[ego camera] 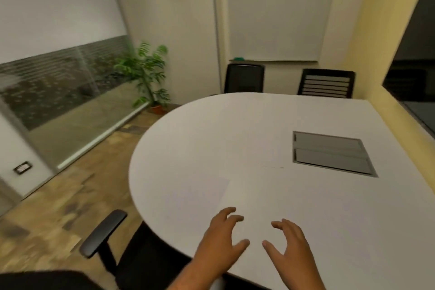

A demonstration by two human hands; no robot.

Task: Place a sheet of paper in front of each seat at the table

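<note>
A white sheet of paper (195, 198) lies flat on the white rounded table (235, 129) near its left front edge, faint against the tabletop. My left hand (221, 240) hovers over the table just right of and below the sheet, fingers spread, holding nothing. My right hand (289, 245) is beside it, also spread and empty. A black chair (131, 256) stands at the near left edge. Two more black chairs (243, 79) (326, 83) stand at the far side.
A grey hatch (329, 153) is set into the tabletop at the right. A potted plant (146, 73) stands in the far corner by the glass wall (58, 92). A yellow wall (367, 42) runs along the table's right side.
</note>
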